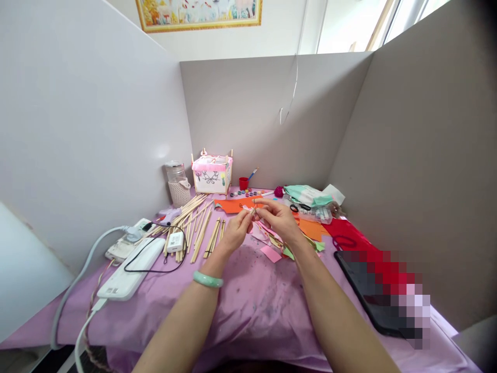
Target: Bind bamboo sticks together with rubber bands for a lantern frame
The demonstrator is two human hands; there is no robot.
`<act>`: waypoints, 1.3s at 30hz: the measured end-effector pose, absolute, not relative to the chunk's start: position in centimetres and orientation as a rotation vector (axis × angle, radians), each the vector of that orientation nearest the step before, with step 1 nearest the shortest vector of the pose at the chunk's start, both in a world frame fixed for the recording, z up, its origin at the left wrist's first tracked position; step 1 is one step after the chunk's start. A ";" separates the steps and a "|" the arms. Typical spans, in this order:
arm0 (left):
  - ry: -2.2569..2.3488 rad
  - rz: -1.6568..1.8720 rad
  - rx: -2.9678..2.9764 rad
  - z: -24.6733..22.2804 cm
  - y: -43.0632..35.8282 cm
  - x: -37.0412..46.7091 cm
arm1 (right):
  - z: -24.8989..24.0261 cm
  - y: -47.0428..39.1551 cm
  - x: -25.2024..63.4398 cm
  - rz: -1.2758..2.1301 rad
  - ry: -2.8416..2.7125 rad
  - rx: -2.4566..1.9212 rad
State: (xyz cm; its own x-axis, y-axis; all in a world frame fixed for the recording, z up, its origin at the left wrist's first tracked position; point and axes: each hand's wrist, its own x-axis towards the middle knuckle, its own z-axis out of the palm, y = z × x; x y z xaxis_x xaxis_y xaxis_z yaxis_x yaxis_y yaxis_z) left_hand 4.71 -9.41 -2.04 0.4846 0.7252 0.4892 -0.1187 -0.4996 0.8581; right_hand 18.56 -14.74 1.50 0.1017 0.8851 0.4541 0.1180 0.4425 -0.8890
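Note:
Above the middle of the table, my left hand (237, 229) and my right hand (280, 220) meet at the fingertips. Both pinch a small pale piece (252, 211) with some pink at its edge; its exact kind is too small to make out. Below and beside the right hand lie pink paper scraps (271, 254) and green paper scraps (320, 246). Behind the hands is a sheet of orange paper (230, 205). Left of my left hand, short wooden sticks tied with black bands (213, 239) lie on the purple cloth.
Loose wooden sticks (190, 210), a power bank (126, 274) and a cabled charger (175, 242) are at left. At the back stand a paper lantern box (212, 178), a jar (177, 186) and a red cup (243, 183). Scissors (298, 207) and a phone (363, 290) lie right. Grey panels surround the table.

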 end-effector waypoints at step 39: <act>0.283 0.944 1.149 -1.3 -9.2 3.5 | 0.5 -13.9 18.2 1.194 -1.171 -0.902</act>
